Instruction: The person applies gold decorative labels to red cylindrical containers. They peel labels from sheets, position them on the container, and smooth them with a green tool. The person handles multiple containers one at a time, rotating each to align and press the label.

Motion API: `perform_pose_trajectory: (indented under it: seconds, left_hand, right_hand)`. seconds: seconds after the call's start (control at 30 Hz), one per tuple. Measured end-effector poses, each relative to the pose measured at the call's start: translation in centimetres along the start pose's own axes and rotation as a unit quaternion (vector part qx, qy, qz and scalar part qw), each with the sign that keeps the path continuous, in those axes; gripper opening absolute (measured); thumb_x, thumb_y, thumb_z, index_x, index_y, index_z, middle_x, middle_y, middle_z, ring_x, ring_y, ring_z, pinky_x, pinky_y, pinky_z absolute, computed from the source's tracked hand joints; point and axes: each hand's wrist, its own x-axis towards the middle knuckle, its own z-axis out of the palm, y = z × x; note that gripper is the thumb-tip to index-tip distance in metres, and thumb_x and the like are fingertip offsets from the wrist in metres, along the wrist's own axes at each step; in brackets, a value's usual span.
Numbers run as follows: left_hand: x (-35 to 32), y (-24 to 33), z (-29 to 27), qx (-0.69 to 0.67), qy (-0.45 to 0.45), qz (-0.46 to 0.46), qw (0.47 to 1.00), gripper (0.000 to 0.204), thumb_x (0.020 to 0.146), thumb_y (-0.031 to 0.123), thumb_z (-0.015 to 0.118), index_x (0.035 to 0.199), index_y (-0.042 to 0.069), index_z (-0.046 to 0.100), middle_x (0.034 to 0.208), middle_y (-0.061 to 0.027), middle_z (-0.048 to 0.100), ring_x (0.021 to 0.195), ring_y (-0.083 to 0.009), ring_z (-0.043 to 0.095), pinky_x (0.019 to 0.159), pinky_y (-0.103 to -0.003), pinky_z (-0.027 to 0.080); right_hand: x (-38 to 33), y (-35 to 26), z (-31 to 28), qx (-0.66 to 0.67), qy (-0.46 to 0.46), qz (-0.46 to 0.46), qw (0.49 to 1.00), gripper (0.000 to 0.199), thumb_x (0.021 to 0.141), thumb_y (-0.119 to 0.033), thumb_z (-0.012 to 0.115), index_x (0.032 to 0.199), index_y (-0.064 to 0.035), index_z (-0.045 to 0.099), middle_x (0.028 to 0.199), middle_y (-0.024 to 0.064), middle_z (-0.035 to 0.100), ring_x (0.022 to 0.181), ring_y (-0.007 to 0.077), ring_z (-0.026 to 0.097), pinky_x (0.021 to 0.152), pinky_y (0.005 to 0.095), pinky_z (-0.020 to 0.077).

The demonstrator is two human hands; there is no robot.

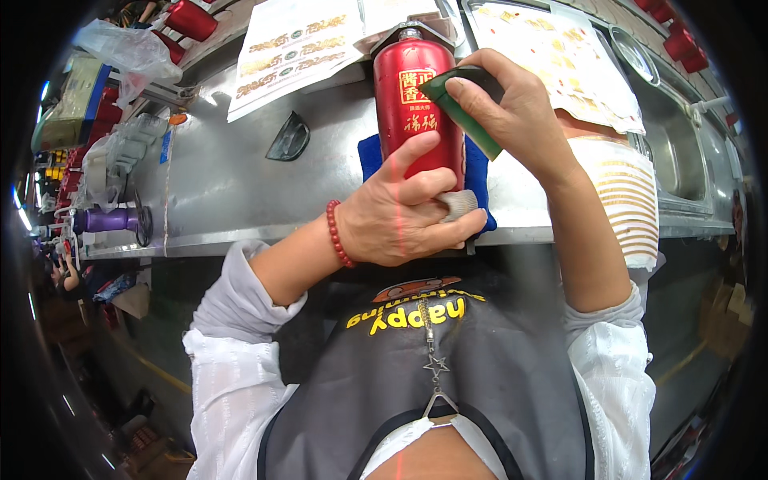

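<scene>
A red bottle with gold lettering lies with its neck pointing away from me, over a blue cloth on the steel table. My left hand is wrapped round the bottle's near end, its index finger stretched along the red side. One finger of that hand wears a beige ribbed finger cot. Pinched between thumb and fingers of my right hand is a flat green scraper. Its edge sits against or just above the bottle's right side; I cannot tell which.
A dark curved piece lies left of the bottle. Decal sheets with gold patterns spread at the back, and a gold-striped sheet hangs at right. Beyond are a sink, a metal bottle rest and a purple cup.
</scene>
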Motion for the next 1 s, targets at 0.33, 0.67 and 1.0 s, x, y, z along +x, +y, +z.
perform_pose_trajectory:
  seconds: [0.33, 0.67, 1.0]
  left_hand:
    - [-6.9, 3.7, -0.3, -0.051, 0.102, -0.262, 0.958, 0.037, 0.087, 0.026, 0.070, 0.124, 0.025, 0.072, 0.112, 0.0072, 0.073, 0.120, -0.0201, 0.046, 0.125, -0.054, 0.013]
    - [1.8, 0.0, -0.3, 0.043, -0.008, -0.005, 0.999, 0.028, 0.085, 0.028, 0.067, 0.112, 0.021, 0.065, 0.075, 0.0089, 0.059, 0.109, -0.0171, 0.051, 0.119, -0.056, 0.027]
    - [-7.0, 4.5, 0.5, -0.038, 0.127, -0.295, 0.946, 0.037, 0.092, 0.018, 0.066, 0.128, 0.013, 0.071, 0.101, -0.0039, 0.074, 0.123, -0.0268, 0.051, 0.119, -0.054, 0.023]
  right_hand:
    - [-0.1, 0.3, -0.2, -0.023, -0.040, 0.011, 0.999, 0.029, 0.098, -0.029, 0.069, 0.108, -0.0027, 0.064, 0.089, 0.0088, 0.071, 0.080, 0.0140, 0.067, 0.069, 0.0270, 0.0550]
    - [0.1, 0.4, 0.1, 0.012, -0.021, 0.002, 1.000, 0.032, 0.095, -0.028, 0.071, 0.104, 0.0015, 0.065, 0.083, 0.0182, 0.072, 0.074, 0.0218, 0.069, 0.067, 0.0342, 0.0554]
    - [0.0, -0.4, -0.6, -0.023, -0.060, 0.036, 0.997, 0.034, 0.097, -0.034, 0.068, 0.110, -0.0028, 0.064, 0.090, 0.0123, 0.071, 0.080, 0.0176, 0.068, 0.071, 0.0299, 0.0554]
